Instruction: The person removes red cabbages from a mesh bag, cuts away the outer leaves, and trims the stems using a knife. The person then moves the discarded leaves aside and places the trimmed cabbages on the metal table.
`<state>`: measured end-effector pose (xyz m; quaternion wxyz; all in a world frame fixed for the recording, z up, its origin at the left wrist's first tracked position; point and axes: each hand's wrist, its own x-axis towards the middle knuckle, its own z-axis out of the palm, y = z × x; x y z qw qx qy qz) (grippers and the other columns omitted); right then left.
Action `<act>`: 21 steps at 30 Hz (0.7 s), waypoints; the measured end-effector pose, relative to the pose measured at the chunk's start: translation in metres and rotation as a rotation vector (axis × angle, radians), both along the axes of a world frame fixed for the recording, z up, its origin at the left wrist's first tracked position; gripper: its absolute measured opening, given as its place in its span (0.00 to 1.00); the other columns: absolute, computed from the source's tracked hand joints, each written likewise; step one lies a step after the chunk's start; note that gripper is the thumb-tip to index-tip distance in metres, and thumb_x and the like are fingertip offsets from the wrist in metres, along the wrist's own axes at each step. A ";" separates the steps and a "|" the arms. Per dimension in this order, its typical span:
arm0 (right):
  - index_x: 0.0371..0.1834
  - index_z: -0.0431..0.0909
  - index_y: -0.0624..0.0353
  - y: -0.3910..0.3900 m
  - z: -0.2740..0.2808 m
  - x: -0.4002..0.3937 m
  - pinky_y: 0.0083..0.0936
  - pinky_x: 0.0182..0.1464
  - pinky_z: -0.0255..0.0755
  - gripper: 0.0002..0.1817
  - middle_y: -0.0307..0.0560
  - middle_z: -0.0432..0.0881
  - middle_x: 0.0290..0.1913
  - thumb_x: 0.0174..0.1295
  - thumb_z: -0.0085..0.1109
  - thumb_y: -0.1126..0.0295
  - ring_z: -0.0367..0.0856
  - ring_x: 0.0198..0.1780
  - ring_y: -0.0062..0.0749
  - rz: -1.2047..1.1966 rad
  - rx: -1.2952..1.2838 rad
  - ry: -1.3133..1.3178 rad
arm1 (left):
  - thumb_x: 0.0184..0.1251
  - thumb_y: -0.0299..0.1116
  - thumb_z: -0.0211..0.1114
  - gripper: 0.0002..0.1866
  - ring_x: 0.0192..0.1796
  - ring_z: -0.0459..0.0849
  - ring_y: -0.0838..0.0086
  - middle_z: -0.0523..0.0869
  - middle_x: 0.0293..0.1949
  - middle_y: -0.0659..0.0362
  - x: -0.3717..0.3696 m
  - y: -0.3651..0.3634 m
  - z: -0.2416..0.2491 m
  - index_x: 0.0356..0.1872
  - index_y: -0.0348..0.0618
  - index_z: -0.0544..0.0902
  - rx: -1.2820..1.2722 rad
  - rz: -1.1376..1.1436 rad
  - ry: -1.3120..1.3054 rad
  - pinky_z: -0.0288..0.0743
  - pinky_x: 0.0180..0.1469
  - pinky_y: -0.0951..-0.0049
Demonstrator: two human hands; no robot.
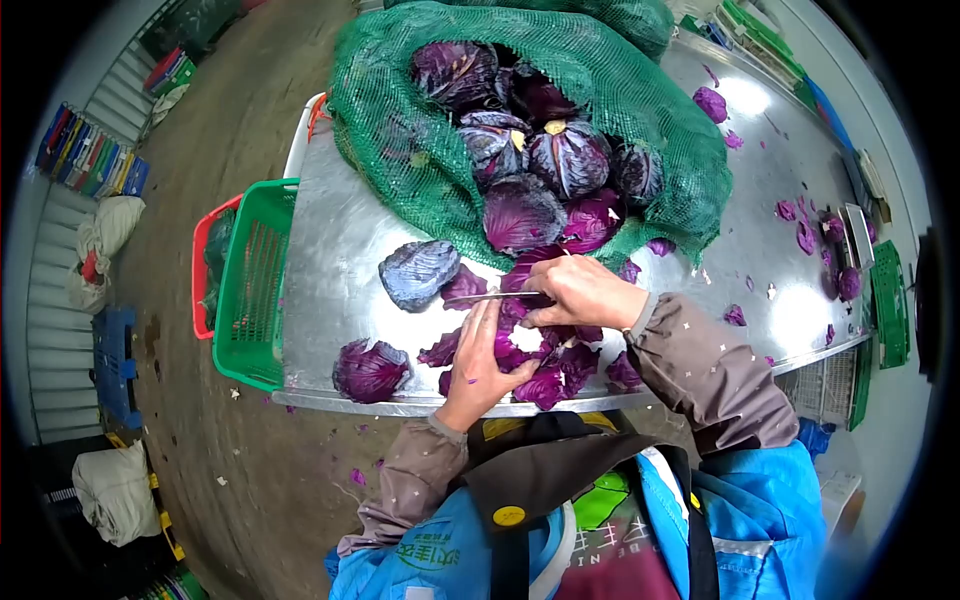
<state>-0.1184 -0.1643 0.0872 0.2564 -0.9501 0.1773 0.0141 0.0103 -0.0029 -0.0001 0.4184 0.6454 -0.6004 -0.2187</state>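
Observation:
My right hand (592, 292) is closed around the handle of a knife (485, 297), its thin blade pointing left over the work table. My left hand (478, 372) lies palm down just below the blade, fingers stretched and thumb apart, touching loose purple cabbage leaves (545, 385). More leaves and trimmings spread under and between both hands. Left of the blade sits a dusty blue-purple red cabbage (419, 275). Another red cabbage (370, 371) rests by the front edge. What lies directly beneath my right hand is partly hidden.
A green mesh sack (660, 130) full of red cabbages (570, 158) lies open across the metal table (325, 250). A green crate (250, 290) and a red crate (203, 265) stand off its left side. Scraps lie at right, near a metal scale-like object (858, 235).

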 end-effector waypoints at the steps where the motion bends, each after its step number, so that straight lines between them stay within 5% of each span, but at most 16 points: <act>1: 0.37 0.80 0.65 -0.003 -0.001 0.001 0.43 0.40 0.75 0.18 0.53 0.80 0.35 0.50 0.66 0.62 0.81 0.39 0.51 0.047 -0.020 0.015 | 0.43 0.37 0.76 0.51 0.70 0.62 0.51 0.63 0.67 0.42 0.001 -0.001 0.002 0.68 0.30 0.57 0.015 -0.012 -0.013 0.59 0.69 0.60; 6: 0.36 0.80 0.62 0.004 -0.012 0.008 0.39 0.32 0.74 0.15 0.51 0.80 0.34 0.47 0.67 0.65 0.81 0.32 0.48 0.061 -0.122 -0.174 | 0.44 0.38 0.75 0.51 0.70 0.61 0.50 0.61 0.69 0.43 0.008 -0.004 0.006 0.69 0.32 0.57 0.049 -0.037 0.085 0.58 0.70 0.59; 9: 0.30 0.77 0.64 -0.012 -0.043 0.006 0.36 0.31 0.74 0.10 0.54 0.78 0.27 0.45 0.62 0.71 0.79 0.28 0.48 -0.232 0.007 -0.344 | 0.43 0.36 0.75 0.51 0.70 0.61 0.51 0.60 0.70 0.44 0.013 -0.006 0.003 0.70 0.37 0.57 0.036 -0.042 0.156 0.60 0.69 0.59; 10: 0.29 0.76 0.66 -0.026 -0.060 -0.004 0.34 0.30 0.73 0.09 0.56 0.76 0.24 0.46 0.60 0.73 0.78 0.25 0.43 -0.354 -0.217 -0.388 | 0.43 0.36 0.75 0.51 0.71 0.61 0.52 0.60 0.70 0.44 0.015 -0.006 0.003 0.71 0.37 0.56 0.027 -0.059 0.149 0.59 0.69 0.60; 11: 0.29 0.76 0.67 -0.038 -0.063 -0.014 0.31 0.29 0.73 0.08 0.54 0.78 0.24 0.48 0.60 0.74 0.78 0.24 0.36 -0.570 0.017 -0.270 | 0.43 0.35 0.74 0.51 0.71 0.61 0.53 0.60 0.70 0.44 0.016 -0.005 0.003 0.71 0.38 0.56 0.020 -0.071 0.141 0.58 0.70 0.60; 13: 0.31 0.79 0.65 -0.036 -0.054 -0.030 0.33 0.35 0.74 0.14 0.54 0.81 0.27 0.48 0.64 0.65 0.81 0.30 0.45 -0.695 0.312 -0.103 | 0.43 0.35 0.74 0.51 0.71 0.62 0.54 0.60 0.70 0.45 0.019 -0.005 0.005 0.71 0.40 0.57 0.033 -0.074 0.160 0.59 0.70 0.60; 15: 0.36 0.80 0.65 -0.009 -0.028 -0.015 0.33 0.37 0.75 0.19 0.53 0.81 0.30 0.48 0.67 0.61 0.82 0.32 0.44 -0.467 0.354 -0.133 | 0.43 0.34 0.75 0.50 0.70 0.62 0.52 0.59 0.70 0.45 0.017 -0.005 0.004 0.71 0.42 0.59 0.033 -0.064 0.204 0.60 0.69 0.58; 17: 0.36 0.79 0.64 0.008 -0.013 0.004 0.38 0.39 0.74 0.23 0.54 0.79 0.32 0.47 0.71 0.56 0.81 0.38 0.47 -0.280 0.085 -0.155 | 0.43 0.34 0.75 0.49 0.70 0.62 0.52 0.60 0.70 0.44 0.018 -0.009 0.004 0.70 0.41 0.59 0.023 -0.075 0.193 0.60 0.68 0.58; 21: 0.41 0.78 0.64 0.007 -0.021 0.012 0.40 0.36 0.74 0.20 0.52 0.78 0.34 0.49 0.68 0.63 0.80 0.34 0.51 -0.129 -0.048 -0.086 | 0.43 0.34 0.75 0.49 0.70 0.62 0.50 0.61 0.69 0.43 0.018 -0.007 0.003 0.70 0.37 0.59 0.019 -0.089 0.159 0.60 0.68 0.58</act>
